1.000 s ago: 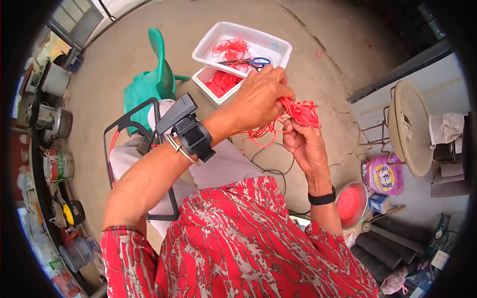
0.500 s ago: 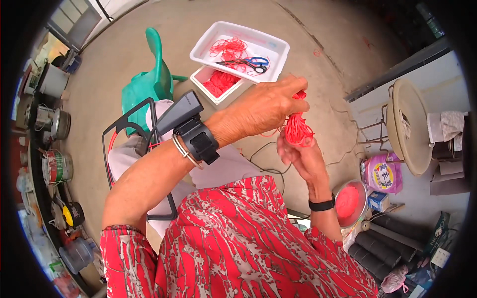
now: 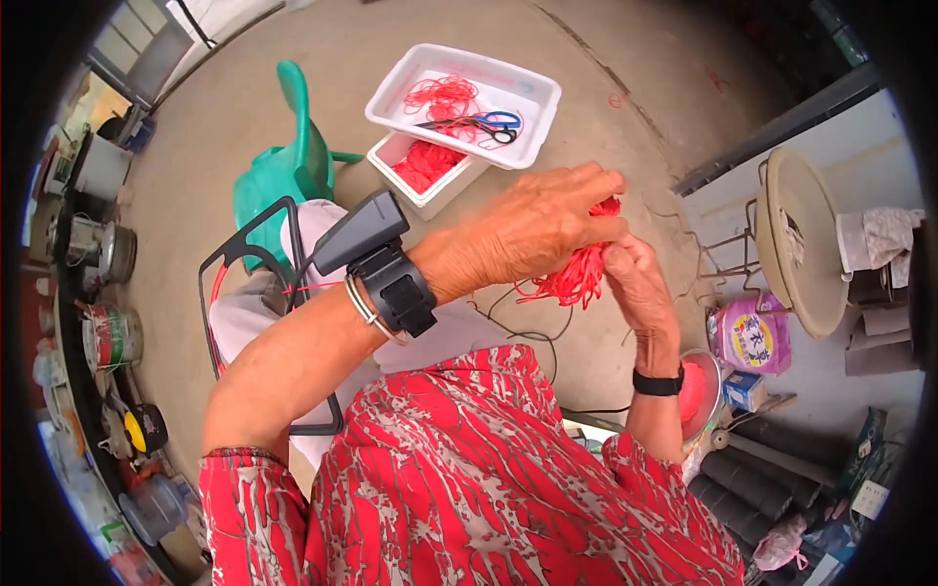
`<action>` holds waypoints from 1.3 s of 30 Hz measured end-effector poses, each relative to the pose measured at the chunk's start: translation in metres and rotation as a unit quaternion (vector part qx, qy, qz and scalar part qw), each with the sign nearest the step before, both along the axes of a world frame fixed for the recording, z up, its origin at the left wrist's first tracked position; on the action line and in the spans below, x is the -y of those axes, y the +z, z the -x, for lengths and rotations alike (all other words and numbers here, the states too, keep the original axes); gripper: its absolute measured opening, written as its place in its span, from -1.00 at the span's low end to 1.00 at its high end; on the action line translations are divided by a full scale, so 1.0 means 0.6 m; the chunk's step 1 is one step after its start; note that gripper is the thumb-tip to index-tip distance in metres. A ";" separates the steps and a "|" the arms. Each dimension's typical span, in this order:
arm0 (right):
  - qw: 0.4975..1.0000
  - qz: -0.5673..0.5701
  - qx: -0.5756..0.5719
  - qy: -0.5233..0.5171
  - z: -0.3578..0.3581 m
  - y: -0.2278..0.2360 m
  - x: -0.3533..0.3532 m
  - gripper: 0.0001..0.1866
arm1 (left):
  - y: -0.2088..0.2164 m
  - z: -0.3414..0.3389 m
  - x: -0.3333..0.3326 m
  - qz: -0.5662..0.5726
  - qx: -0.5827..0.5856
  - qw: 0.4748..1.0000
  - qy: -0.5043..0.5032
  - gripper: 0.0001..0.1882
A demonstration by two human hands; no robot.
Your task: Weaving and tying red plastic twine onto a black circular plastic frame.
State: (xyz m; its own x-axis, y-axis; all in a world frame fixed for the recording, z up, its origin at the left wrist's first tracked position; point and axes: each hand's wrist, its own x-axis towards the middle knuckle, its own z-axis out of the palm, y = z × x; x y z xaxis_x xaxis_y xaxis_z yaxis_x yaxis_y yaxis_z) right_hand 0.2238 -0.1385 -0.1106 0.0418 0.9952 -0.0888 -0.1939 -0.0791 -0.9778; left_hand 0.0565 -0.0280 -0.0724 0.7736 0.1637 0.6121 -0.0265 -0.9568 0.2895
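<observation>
A bundle of thin red cord hangs in front of me above my knees, its loose strands fanning out below. My left hand reaches across from the left with its fingers closed round the bundle's upper part. At the bundle's right side is my right hand, thumb and fingers bent together against the strands; what sits between those fingertips is partly hidden. Beside my left forearm, a black rectangular frame with red cord on it rests against my leg.
Ahead stands a white tray with red cord and blue-handled scissors, overlapping a white box of red cord. A green plastic chair is at the left. At right are a round stool, a purple bag and a metal bowl.
My right hand has moved up and right, from under the bundle to its side. My left hand has shifted slightly right, and the bundle's lower strands now spread out.
</observation>
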 end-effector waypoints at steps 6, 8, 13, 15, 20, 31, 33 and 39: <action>0.976 -0.008 -0.214 -0.025 0.038 -0.011 -0.013 -0.66 | 0.005 0.007 -0.004 0.028 0.007 0.997 0.067 -0.52; 0.979 -0.017 -0.199 -0.050 0.035 -0.013 -0.013 -0.67 | 0.008 0.010 -0.006 0.043 -0.004 0.995 0.088 -0.49; 0.977 -0.028 -0.203 -0.050 0.023 -0.022 -0.013 -0.76 | -0.005 0.011 -0.013 0.177 0.008 0.981 0.078 -0.41; 0.982 -0.013 -0.181 -0.048 0.021 -0.014 -0.012 -0.76 | -0.008 0.019 -0.017 0.268 -0.041 0.960 0.067 -0.42; 0.987 -0.009 -0.153 -0.054 0.019 -0.014 -0.015 -0.75 | -0.015 0.044 -0.029 0.507 -0.113 0.854 0.023 -0.54; 0.982 -0.007 -0.173 -0.073 0.025 -0.016 -0.018 -0.72 | -0.053 0.060 -0.018 0.578 -0.159 0.793 0.103 -0.77; 0.981 -0.008 -0.181 -0.075 0.026 -0.021 -0.019 -0.73 | -0.057 0.053 -0.003 0.563 -0.124 0.812 0.089 -0.78; 0.974 -0.058 -0.197 -0.093 0.026 -0.044 -0.010 -0.64 | -0.062 0.042 0.033 0.501 0.006 0.862 0.078 -0.73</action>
State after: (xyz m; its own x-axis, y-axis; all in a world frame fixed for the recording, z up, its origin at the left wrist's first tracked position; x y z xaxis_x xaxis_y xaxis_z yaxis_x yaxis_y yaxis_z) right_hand 0.2085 -0.1325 -0.1370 0.2073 0.9780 -0.0220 -0.5563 0.0993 -0.8250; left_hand 0.0313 -0.0479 -0.1096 0.6889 0.7163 0.1111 0.0711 -0.2192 0.9731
